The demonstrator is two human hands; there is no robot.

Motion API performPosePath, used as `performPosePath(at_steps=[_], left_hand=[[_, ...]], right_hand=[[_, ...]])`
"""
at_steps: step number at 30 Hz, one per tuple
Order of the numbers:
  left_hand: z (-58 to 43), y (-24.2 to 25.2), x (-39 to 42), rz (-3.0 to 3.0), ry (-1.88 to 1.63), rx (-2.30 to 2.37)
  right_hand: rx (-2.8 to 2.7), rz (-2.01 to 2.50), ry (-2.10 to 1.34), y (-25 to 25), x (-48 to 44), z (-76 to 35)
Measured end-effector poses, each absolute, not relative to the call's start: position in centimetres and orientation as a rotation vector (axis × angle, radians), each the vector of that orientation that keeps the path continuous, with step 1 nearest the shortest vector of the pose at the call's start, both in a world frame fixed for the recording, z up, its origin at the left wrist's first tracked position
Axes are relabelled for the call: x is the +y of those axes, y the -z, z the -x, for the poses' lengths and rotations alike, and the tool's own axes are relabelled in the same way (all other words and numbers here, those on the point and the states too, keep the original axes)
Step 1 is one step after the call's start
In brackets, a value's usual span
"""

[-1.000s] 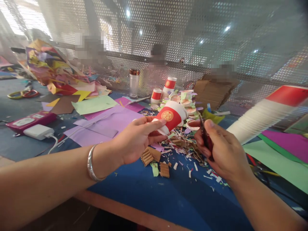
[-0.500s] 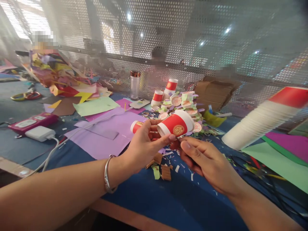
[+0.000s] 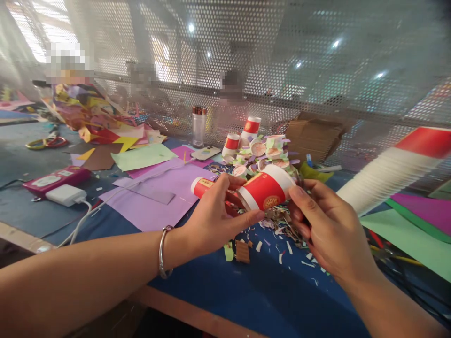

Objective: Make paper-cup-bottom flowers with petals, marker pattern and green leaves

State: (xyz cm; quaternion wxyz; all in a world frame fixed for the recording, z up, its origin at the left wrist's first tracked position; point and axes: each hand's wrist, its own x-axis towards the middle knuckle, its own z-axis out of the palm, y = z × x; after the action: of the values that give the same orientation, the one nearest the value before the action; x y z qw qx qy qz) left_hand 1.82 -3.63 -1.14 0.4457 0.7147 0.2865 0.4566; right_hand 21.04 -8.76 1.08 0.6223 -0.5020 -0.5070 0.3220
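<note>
A red and white paper cup with a gold emblem lies tilted between my hands above the table. My left hand grips its left end, thumb below and fingers behind. At the right end, the thumb and fingers of my right hand close on the cup's edge; its fingertips are partly hidden. A second paper cup lies on its side behind my left fingers. Just beyond is a heap of cut cup pieces with green and purple paper bits, and upright cups stand beside it.
A tall leaning stack of paper cups is at the right. Purple paper, a power strip with a white cable, scissors, a phone and a bottle lie or stand around. Paper scraps litter the table.
My right hand has moved right and up, from beneath the cup to its right end. The cup has turned, so its emblem sits lower, and shifted slightly right.
</note>
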Motion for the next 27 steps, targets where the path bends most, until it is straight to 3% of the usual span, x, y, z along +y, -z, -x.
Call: performPosePath(at_steps=[4,7,13,19,27], left_hand=[[-1.5,-1.6,1.0,-2.096,-1.078,0.848],[-0.6,-3.4,7.8,-2.221,-0.904,1.217],[1.9,-1.0,18.5,-2.275,-0.759,1.521],[3.0,2.4,21.0,-2.290,-0.750,1.594],[4.4,1.5,22.4,-2.207,-0.786,1.608]], right_hand=[[-1.155,1.114,-0.718,-1.0,-8.7,-21.5],[-1.138,1.077,-0.678,-0.8,-8.6,-21.8],[-1.203,1.193,-0.641,-0.4,-8.3,-22.3],[-1.268,1.260,-0.635,-0.2,-8.0,-22.9],[-1.273,1.313,-0.577,-0.3,-8.0,-23.0]])
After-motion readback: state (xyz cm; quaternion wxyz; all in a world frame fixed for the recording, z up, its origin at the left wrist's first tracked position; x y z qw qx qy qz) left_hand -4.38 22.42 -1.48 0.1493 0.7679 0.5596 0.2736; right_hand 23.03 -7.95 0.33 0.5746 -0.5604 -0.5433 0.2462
